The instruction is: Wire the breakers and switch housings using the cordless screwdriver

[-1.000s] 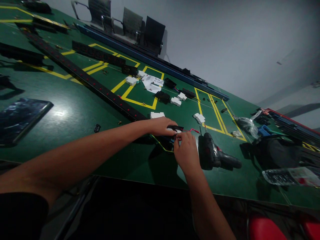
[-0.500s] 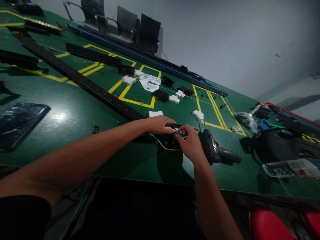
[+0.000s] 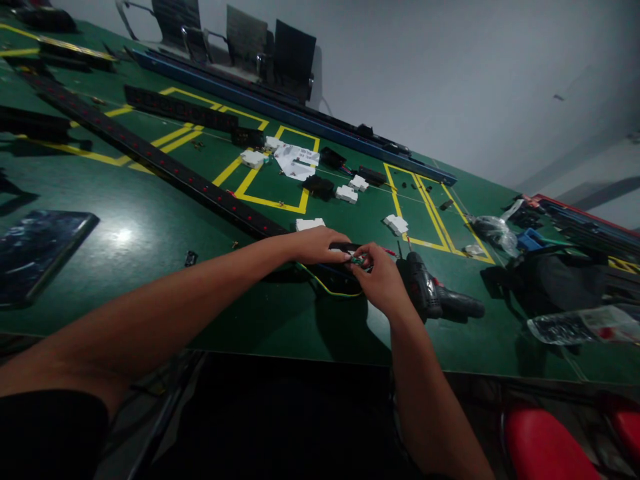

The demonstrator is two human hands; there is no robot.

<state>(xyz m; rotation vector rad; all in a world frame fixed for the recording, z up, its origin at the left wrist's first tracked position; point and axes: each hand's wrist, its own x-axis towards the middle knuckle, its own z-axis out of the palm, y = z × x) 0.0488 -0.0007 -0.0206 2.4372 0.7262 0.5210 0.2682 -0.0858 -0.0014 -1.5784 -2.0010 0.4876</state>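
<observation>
My right hand (image 3: pixel 379 275) pinches a small green connector (image 3: pixel 357 261) between thumb and fingers. Close beside it, my left hand (image 3: pixel 317 245) has its fingers curled and thumb tip near the connector; what they grip is hidden. Both hands are over the near end of a long black strip with red dots (image 3: pixel 185 175), which runs off to the upper left. A yellow-green wire (image 3: pixel 325 287) loops below the hands. To the right of my right hand lies a black cordless drill (image 3: pixel 427 290), its bit toward the hands.
Several white blocks, one a white block (image 3: pixel 397 225), lie beyond the hands near a paper sheet (image 3: pixel 297 162). A dark glossy panel (image 3: pixel 43 253) is at left. A long blue rail (image 3: pixel 280 110) spans the far edge; a plastic bag (image 3: pixel 495 233) and black cloth (image 3: pixel 555 287) are at right.
The view has shifted slightly. Both hands stay close together at the strip's end, and the fingers around the green connector have moved only a little.
</observation>
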